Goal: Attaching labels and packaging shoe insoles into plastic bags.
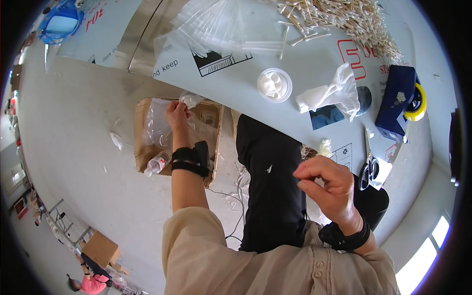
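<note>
My left hand [178, 116] reaches over an open cardboard box [139, 156] on the floor. Its fingers pinch a crumpled, whitish piece of plastic film [191, 100] at the box's far rim. Inside the box lie clear plastic film [156, 123] and a clear plastic bottle [157, 163]. My right hand [328, 186] hovers by my right thigh, just short of the table edge. Its fingers are curled together, thumb close to the index fingertip, and nothing shows between them. Closest to it on the table are black-handled scissors [368, 169] and a crumpled white plastic bag [337, 93].
The film-covered table [221, 81] carries a heap of cotton swabs [344, 22], fanned clear bags [211, 27], a round tub [274, 85] with white contents and a blue tape dispenser [397, 101]. Cables [241, 196] run across the floor. A person in pink [92, 284] is far off, lower left.
</note>
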{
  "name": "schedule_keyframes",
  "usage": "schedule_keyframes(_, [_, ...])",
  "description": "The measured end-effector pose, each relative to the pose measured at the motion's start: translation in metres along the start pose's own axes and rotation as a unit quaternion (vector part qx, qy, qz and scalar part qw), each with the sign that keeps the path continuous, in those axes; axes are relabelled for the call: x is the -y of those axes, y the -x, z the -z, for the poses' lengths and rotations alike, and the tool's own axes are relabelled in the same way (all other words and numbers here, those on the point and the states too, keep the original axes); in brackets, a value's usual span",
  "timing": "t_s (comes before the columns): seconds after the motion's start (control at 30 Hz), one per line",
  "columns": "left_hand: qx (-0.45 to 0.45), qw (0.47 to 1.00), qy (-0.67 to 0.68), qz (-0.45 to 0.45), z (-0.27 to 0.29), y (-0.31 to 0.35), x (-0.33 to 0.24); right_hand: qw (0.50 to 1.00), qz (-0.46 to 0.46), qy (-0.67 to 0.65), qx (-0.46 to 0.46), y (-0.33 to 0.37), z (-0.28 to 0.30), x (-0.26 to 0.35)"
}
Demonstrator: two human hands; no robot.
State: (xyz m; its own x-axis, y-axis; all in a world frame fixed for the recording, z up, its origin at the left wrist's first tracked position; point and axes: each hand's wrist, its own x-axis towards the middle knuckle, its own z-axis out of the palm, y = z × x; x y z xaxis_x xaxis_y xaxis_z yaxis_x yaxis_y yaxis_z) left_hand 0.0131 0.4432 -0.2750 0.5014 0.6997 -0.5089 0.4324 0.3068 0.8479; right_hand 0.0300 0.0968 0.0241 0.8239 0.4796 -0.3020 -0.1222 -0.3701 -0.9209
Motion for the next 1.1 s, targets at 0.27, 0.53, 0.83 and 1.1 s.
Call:
schedule_keyframes(0.27, [0.064, 0.987, 0.14, -0.046, 0.005, 0.154, -0.08, 0.986, 0.133, 0.075, 0.067, -0.065, -0.071, -0.002])
schedule_keyframes(0.53, [0.088, 0.978, 0.157, -0.106, 0.014, 0.238, -0.107, 0.985, 0.131, 0.088, 0.069, -0.058, -0.102, -0.01])
schedule_keyframes(0.83, [0.105, 0.968, 0.005, -0.226, 0.008, 0.256, -0.112, 0.971, 0.167, 0.17, 0.027, -0.058, -0.098, -0.015])
schedule_keyframes(1.1, [0.045, 0.991, 0.04, -0.119, 0.009, 0.132, -0.066, 0.985, 0.141, 0.085, 0.05, -0.053, -0.067, -0.003])
